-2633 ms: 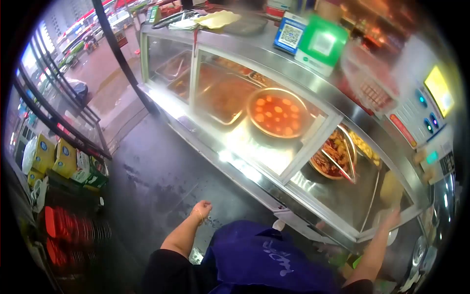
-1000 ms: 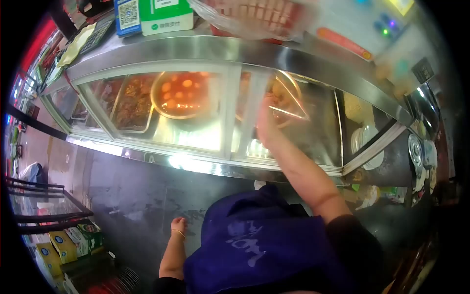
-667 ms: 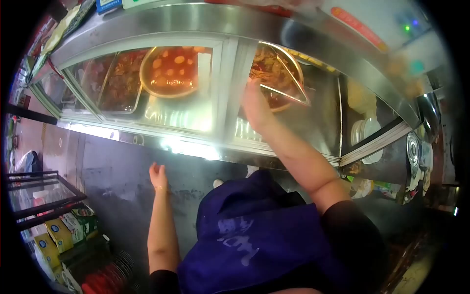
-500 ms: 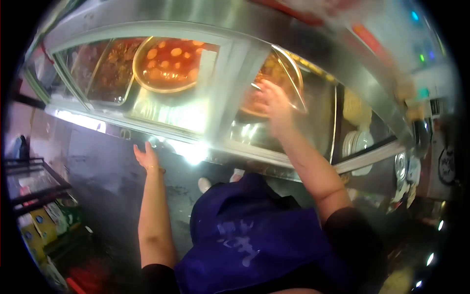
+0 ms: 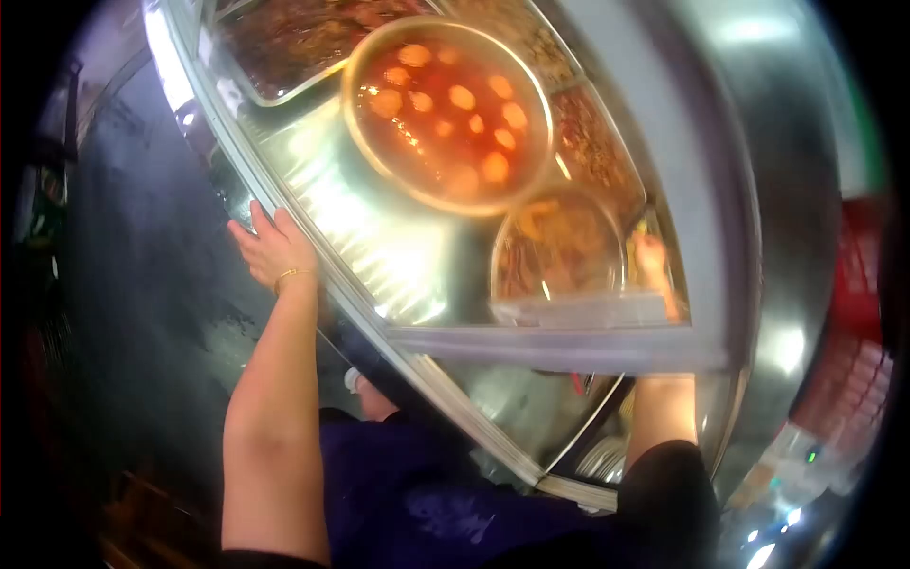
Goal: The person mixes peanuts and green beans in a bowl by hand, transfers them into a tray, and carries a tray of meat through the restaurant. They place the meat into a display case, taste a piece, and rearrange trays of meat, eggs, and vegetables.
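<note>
My left hand (image 5: 273, 248) rests with fingers spread at the front edge of a steel-and-glass food case (image 5: 327, 256). My right arm reaches deep into the case, passing beneath a pale door frame (image 5: 569, 349). Seen blurred through the glass, my right hand (image 5: 650, 261) is at the far side, beside a round pan (image 5: 500, 254) of brownish food. I cannot tell whether its fingers hold anything. Left of that pan stands a large round metal pot (image 5: 353, 114) of red broth with several pale round pieces floating in it.
Rectangular trays of dark food, one a left tray (image 5: 303, 47) and one a right tray (image 5: 592, 142), flank the pot. Stacked plates (image 5: 603, 459) sit low in the case near my right arm. Grey floor (image 5: 152, 247) lies to the left.
My view has turned and come closer to the case. My right hand has gone further in, past the round pan, and now shows behind glass. My left hand has come to the case's edge.
</note>
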{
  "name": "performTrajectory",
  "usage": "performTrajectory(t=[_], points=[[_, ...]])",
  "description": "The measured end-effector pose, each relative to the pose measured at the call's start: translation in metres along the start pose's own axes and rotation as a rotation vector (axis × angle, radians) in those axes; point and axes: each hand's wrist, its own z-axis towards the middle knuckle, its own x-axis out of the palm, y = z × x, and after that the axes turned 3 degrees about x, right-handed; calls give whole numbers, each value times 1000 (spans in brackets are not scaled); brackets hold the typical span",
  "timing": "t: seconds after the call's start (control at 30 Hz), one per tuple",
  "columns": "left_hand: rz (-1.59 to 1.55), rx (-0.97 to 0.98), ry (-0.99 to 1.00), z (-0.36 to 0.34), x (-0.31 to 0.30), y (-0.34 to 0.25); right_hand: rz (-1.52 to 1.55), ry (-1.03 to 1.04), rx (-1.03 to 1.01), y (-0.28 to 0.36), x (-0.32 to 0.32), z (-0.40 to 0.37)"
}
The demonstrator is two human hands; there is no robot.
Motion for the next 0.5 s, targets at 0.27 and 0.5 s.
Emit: performTrajectory(t=[0.27,0.5], points=[[9,2,27,1,-9,-6,-119,41,218,38,34,1],[29,18,40,1,-8,-6,-75,95,341,-4,15,43]])
